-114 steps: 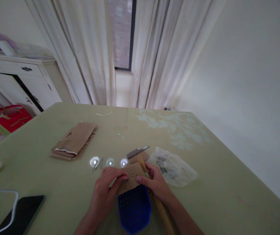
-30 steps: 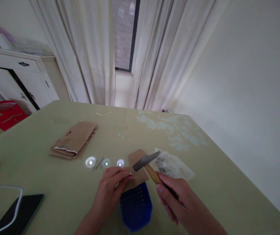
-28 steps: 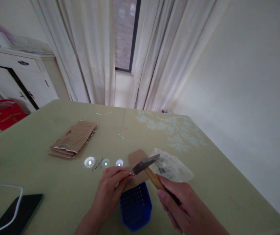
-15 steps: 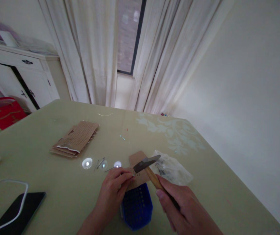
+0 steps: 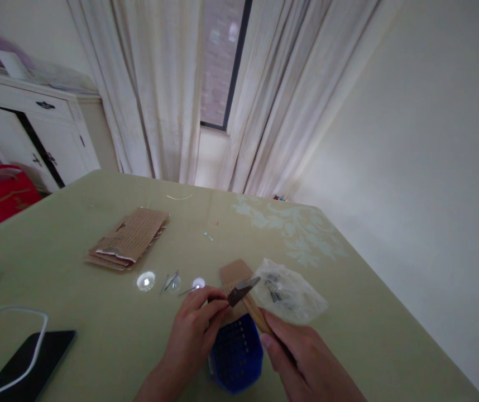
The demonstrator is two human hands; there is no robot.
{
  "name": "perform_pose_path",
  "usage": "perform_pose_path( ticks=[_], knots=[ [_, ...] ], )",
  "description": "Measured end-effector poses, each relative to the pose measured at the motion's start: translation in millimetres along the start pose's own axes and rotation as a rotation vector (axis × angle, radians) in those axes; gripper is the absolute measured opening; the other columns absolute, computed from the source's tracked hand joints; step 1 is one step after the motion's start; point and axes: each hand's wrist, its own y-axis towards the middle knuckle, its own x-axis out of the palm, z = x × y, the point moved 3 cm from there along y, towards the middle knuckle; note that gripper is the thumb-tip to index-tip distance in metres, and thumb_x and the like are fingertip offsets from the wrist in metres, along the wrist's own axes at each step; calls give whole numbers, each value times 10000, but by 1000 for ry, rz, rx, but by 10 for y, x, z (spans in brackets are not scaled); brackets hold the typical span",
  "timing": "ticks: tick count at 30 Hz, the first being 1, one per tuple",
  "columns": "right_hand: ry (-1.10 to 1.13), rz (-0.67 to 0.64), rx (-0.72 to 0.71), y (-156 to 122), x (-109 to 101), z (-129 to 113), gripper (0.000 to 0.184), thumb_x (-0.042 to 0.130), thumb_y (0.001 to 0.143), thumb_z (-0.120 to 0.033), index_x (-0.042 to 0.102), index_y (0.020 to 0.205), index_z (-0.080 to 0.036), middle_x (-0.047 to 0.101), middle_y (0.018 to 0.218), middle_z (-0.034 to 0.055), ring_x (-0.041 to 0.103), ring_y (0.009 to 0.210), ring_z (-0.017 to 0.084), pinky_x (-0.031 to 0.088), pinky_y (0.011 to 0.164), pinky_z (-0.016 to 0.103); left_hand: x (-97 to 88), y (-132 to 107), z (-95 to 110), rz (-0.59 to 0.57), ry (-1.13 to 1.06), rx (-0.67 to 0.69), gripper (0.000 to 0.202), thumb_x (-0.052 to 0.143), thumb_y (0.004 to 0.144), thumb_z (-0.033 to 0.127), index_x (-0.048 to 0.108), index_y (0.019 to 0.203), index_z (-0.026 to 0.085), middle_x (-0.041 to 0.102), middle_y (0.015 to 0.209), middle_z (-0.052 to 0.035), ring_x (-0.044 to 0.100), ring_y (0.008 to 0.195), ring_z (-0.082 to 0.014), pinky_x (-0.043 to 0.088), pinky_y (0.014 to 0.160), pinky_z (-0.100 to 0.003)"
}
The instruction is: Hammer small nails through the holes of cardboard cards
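Note:
My right hand (image 5: 302,357) grips the wooden handle of a small hammer (image 5: 245,296), whose metal head is down on a brown perforated cardboard piece (image 5: 235,276). That piece lies across a blue perforated block (image 5: 237,354) on the green table (image 5: 76,290). My left hand (image 5: 193,329) pinches something tiny at the cardboard, right under the hammer head; I cannot make out what it is. A few loose nails (image 5: 170,281) lie just left of my left hand.
A clear plastic bag of small metal parts (image 5: 290,296) lies right of the hammer. A stack of perforated cardboard pieces (image 5: 128,243) sits at the middle left. A black phone with a white cable (image 5: 25,360) is at the near left. Curtains, a white cabinet and a red bag stand beyond.
My right hand picked up the hammer and raised it; now the head has dropped onto the cardboard by my left fingers. My left hand stays pinched in place.

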Motion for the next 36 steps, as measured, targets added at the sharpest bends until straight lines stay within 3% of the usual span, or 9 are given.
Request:
perform_pose_path(
  ticks=[3, 8, 11, 15, 21, 26, 29, 32, 36],
  knots=[
    [5, 80, -5, -9, 3, 13, 395, 488, 1141, -374, 694, 1445, -229, 848, 1168, 132, 815, 1036, 287, 612, 906, 337, 11, -8, -1, 6, -8, -4, 190, 672, 1042, 266, 845, 971, 302, 819, 1065, -49, 775, 981, -249, 643, 881, -388],
    [15, -32, 13, 31, 88, 33, 394, 493, 1132, -373, 742, 1398, -221, 860, 1028, 124, 832, 889, 289, 649, 824, 342, 28, -25, 1, -8, 10, -26, 150, 715, 997, 232, 841, 954, 300, 817, 1078, -49, 779, 1003, -269, 653, 895, -418],
    [13, 34, -1, 3, 32, 31, 413, 521, 1127, -364, 711, 1470, -235, 859, 1148, 141, 835, 997, 306, 648, 901, 365, 13, -41, 0, -15, 17, -36, 110, 771, 966, 256, 844, 1033, 304, 814, 1119, -54, 778, 1038, -278, 663, 922, -432],
    [43, 90, 16, -65, -11, 47, 437, 511, 1134, -358, 675, 1518, -229, 843, 1232, 154, 827, 1079, 317, 650, 918, 363, -22, -60, -22, -26, 32, -55, 306, 864, 898, 300, 819, 1201, 311, 797, 1233, -66, 760, 1134, -300, 666, 987, -464],
    [20, -60, 22, -41, 211, 151, 426, 508, 1120, -370, 713, 1464, -226, 866, 1033, 139, 848, 912, 318, 668, 855, 364, -20, -52, -34, -77, 21, -78, 378, 905, 855, 284, 812, 1220, 319, 792, 1257, -64, 751, 1167, -312, 662, 1012, -490],
    [42, 26, -5, -41, 205, 174, 458, 503, 1128, -366, 645, 1548, -248, 844, 1233, 153, 829, 1058, 316, 643, 933, 358, -20, -48, -32, -80, 28, -80, 398, 909, 851, 289, 803, 1233, 316, 789, 1268, -68, 747, 1173, -319, 657, 1019, -503],
    [55, -11, 4, -26, 203, 144, 381, 538, 1112, -348, 714, 1439, -264, 860, 1086, 122, 828, 971, 304, 643, 867, 346, -16, -45, -30, -86, 26, -76, 373, 900, 858, 280, 799, 1216, 310, 784, 1268, -67, 748, 1172, -314, 658, 1015, -496],
    [82, -50, 35, 15, 180, 131, 244, 577, 1093, -361, 779, 1186, -262, 826, 910, 79, 793, 800, 258, 623, 729, 304, -5, -44, -14, -74, 11, -72, 356, 885, 870, 269, 795, 1212, 310, 781, 1271, -66, 751, 1172, -304, 659, 1010, -471],
    [396, -7, 224, 188, 100, 317, 358, 534, 1129, -498, 689, 954, -228, 588, 587, -51, 516, 414, 110, 418, 405, 194, -21, -47, -7, -25, -14, -66, 431, 903, 865, 344, 777, 1276, 317, 784, 1292, -66, 749, 1181, -298, 647, 1025, -455]
  ],
)
